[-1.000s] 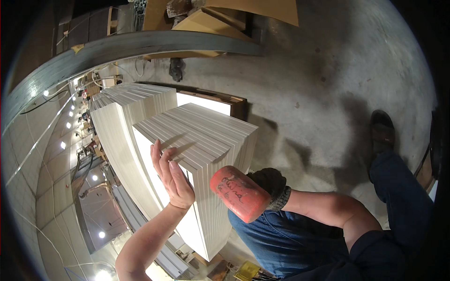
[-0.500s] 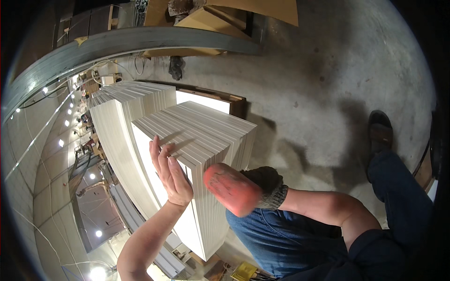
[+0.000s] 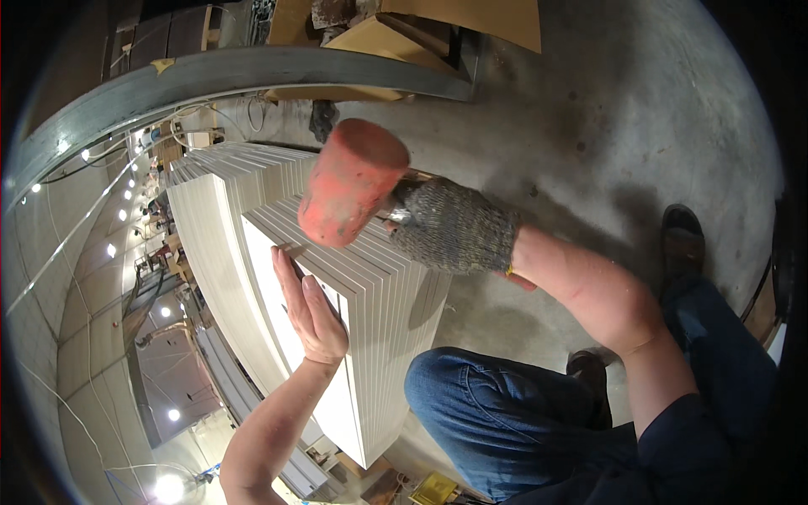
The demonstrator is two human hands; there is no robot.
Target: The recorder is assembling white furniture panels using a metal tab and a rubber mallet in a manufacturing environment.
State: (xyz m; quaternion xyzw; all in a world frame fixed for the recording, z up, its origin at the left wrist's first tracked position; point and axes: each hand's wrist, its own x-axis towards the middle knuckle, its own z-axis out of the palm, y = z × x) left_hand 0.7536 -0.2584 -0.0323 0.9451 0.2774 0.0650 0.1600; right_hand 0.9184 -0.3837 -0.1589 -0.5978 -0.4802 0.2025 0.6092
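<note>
A stack of white panels stands on edge in front of me, its thin edges side by side. My bare left hand lies against the bright outer face of the nearest panel at the left, fingers stretched along its edge. A small dark piece shows partly beneath that hand; its kind is hidden. In a grey knitted glove, my right hand grips a mallet with a large red head. The head is raised over the stack's top, apart from the panels, and covers some of their edges. Most of the handle is hidden by the glove.
Another row of white panels stands behind to the left. A grey metal beam crosses the far side, with brown cardboard beyond it. A crumpled black thing lies on the concrete floor. My bent knee is close to the stack.
My right hand has lifted the mallet up and away from the stack's near right corner, toward the far side. My left hand stays at the panel, its fingers drawn closer together.
</note>
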